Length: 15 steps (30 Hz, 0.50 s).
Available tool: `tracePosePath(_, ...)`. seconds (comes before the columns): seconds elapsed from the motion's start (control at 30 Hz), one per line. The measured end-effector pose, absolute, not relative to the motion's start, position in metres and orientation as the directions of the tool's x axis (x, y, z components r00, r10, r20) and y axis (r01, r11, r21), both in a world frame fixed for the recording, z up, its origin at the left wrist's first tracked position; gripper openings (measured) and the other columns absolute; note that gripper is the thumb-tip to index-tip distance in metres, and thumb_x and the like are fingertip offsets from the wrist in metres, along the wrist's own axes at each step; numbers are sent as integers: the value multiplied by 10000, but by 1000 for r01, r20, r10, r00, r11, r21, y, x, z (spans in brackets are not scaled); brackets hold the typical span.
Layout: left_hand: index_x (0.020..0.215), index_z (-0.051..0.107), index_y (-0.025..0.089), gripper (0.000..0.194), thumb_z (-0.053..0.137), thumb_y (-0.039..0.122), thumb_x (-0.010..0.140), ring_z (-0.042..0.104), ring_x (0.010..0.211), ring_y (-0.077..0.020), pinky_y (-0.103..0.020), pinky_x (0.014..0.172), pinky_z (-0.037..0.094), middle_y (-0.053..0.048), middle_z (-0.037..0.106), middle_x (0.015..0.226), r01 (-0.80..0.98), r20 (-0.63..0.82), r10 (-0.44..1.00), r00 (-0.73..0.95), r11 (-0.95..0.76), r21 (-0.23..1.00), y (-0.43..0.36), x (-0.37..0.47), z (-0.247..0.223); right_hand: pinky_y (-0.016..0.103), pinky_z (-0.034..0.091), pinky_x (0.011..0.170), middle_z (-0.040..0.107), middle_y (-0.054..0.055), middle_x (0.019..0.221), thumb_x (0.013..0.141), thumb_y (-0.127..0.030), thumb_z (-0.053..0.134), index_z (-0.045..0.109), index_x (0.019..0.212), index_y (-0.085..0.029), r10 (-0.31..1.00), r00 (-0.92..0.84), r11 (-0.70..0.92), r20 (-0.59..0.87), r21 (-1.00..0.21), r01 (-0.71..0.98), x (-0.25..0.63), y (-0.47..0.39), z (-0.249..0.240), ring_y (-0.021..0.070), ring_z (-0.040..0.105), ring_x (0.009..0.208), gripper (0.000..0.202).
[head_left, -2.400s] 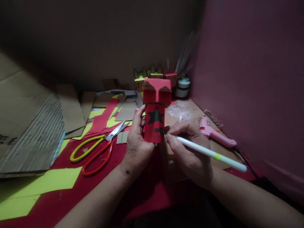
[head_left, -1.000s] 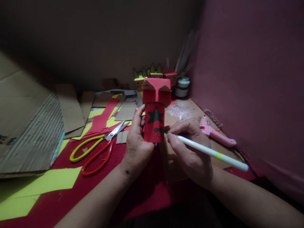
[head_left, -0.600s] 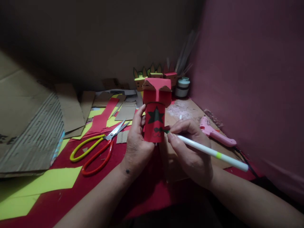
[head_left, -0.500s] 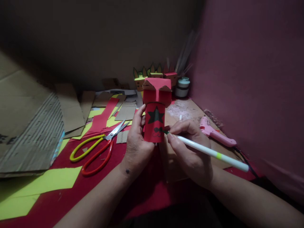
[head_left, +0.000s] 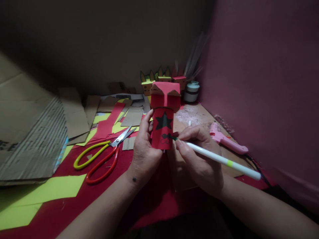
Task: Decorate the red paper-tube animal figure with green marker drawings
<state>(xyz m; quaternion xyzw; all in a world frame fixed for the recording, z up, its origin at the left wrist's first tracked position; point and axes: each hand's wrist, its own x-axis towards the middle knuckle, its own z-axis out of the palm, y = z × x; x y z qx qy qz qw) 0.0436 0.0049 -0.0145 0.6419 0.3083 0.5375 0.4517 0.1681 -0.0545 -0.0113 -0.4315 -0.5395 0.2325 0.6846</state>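
A red paper figure (head_left: 162, 132) stands upright in my left hand (head_left: 146, 146), which is closed round its lower left side. Its body is a tube with a black star and dark curved drawn marks below it; a boxy head with two cardboard flaps tops it. Pinched in my right hand (head_left: 196, 156) is a white marker (head_left: 214, 156) with a yellow-green band. The marker's dark green tip meets the tube beside the drawn marks. Left of my left hand, scissors (head_left: 115, 143) with one yellow and one red handle lie with blades slightly apart.
Cardboard pieces (head_left: 74, 113), a red paper strip (head_left: 109, 121) and yellow sheets (head_left: 50, 192) lie to the left. A pink glue gun (head_left: 228, 140) rests on cardboard at right. Behind stand a small jar (head_left: 191, 92) and yellow and red eared boxes (head_left: 163, 79). A pink wall (head_left: 261, 83) bounds the right.
The figure and my left hand have shifted very slightly to the right. The dark drawn marks near the marker's tip look almost the same, and both grips are unchanged.
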Motion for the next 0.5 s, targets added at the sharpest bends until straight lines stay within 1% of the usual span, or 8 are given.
tracePosePath(0.13, 1410, 478, 252, 823, 925, 257, 719, 809, 932, -283, -338, 772, 702, -91, 759, 1216, -84, 419, 882, 217, -411, 908, 6, 44, -16, 231, 350, 428, 513, -61, 616, 826, -146, 659, 576, 770, -248, 787, 287, 525, 546, -838, 152, 168, -55, -10, 105, 480, 531, 142)
tracePosePath(0.23, 1402, 486, 260, 824, 929, 255, 707, 808, 935, -284, -350, 779, 702, -88, 761, 1210, -80, 432, 877, 211, -425, 902, 6, 44, -16, 231, 346, 416, 479, -78, 578, 840, -135, 653, 577, 789, -250, 798, 258, 527, 545, -838, 142, 168, -57, -10, 96, 438, 483, 147)
tracePosePath(0.37, 1403, 482, 243, 841, 935, 256, 694, 805, 939, -282, -348, 788, 699, -93, 765, 1203, -72, 437, 874, 213, -432, 899, 7, 43, -16, 227, 360, 415, 479, -84, 573, 840, -113, 637, 579, 801, -247, 807, 230, 533, 543, -839, 112, 167, -58, -10, 87, 417, 459, 151)
tracePosePath(0.5, 1405, 473, 230, 839, 929, 239, 700, 810, 912, -261, -331, 792, 697, -92, 768, 1208, -86, 440, 871, 218, -432, 898, 7, 43, -16, 221, 347, 408, 427, -101, 540, 844, -109, 645, 583, 803, -248, 801, 252, 534, 544, -838, 113, 167, -57, -11, 82, 395, 440, 158)
